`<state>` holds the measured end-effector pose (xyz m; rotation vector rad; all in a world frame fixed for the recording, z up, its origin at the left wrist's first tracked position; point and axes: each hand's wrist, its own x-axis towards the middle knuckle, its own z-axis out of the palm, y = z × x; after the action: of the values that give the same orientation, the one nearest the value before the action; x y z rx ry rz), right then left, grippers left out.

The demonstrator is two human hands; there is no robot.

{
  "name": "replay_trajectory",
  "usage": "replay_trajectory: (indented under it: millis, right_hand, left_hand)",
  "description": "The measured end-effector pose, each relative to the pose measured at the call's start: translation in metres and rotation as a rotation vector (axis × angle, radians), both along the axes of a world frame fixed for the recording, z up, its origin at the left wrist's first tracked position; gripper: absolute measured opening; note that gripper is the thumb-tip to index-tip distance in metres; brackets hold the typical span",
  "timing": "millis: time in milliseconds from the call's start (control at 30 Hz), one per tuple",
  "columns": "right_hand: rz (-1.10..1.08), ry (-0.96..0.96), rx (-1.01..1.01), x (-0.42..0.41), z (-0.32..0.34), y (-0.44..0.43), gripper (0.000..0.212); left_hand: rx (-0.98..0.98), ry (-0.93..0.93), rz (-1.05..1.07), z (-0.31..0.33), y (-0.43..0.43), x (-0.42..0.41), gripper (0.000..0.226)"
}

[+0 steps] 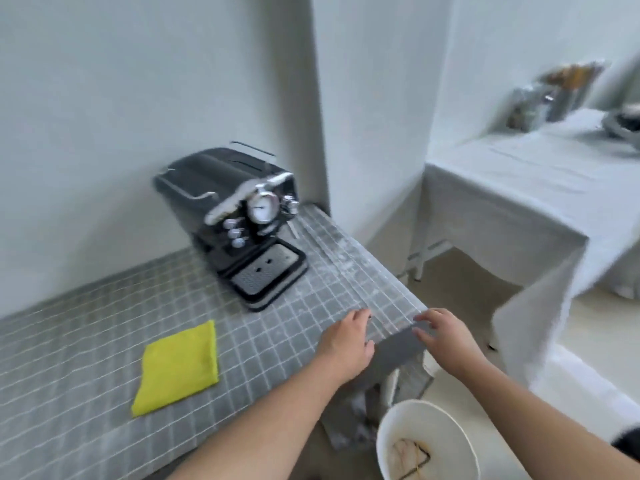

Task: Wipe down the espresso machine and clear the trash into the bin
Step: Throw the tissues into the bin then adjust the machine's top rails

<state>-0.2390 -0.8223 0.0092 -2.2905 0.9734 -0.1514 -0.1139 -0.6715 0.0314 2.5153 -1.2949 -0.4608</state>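
White-walled corner, grey checked counter (86,341): we're seeing the espresso machine (235,216) sitting at the back by the wall, yellow cloth (178,367) lying folded near the front, bin (426,441) standing on the floor below the counter's corner. Both the left hand (346,344) and right hand (446,337) are resting open on the counter's corner, gripping nothing. We're judging the cloth soft and light, pinchable at any edge, the machine heavy and slick; motion blur is smearing its controls, and the bin contents are hard to read.
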Motion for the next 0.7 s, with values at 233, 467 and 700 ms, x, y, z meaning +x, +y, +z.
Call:
replay_trajectory:
  millis: [233,467,700]
  right_hand:
    - [0.308,-0.026,0.006,0.107,0.034,0.073,0.026]
    - [0.269,-0.174,0.006,0.199,0.05,0.138,0.014]
    - [-0.153,-0.434,-0.052,0.263,0.127,0.086,0.02]
  left_hand:
    - [-0.043,-0.045,0.324,0.027,0.099,0.072,0.043]
    - [-0.124,-0.071,0.475,0.036,0.181,0.134,0.042]
    - [-0.283,-0.207,0.479,0.104,0.184,0.23,0.044]
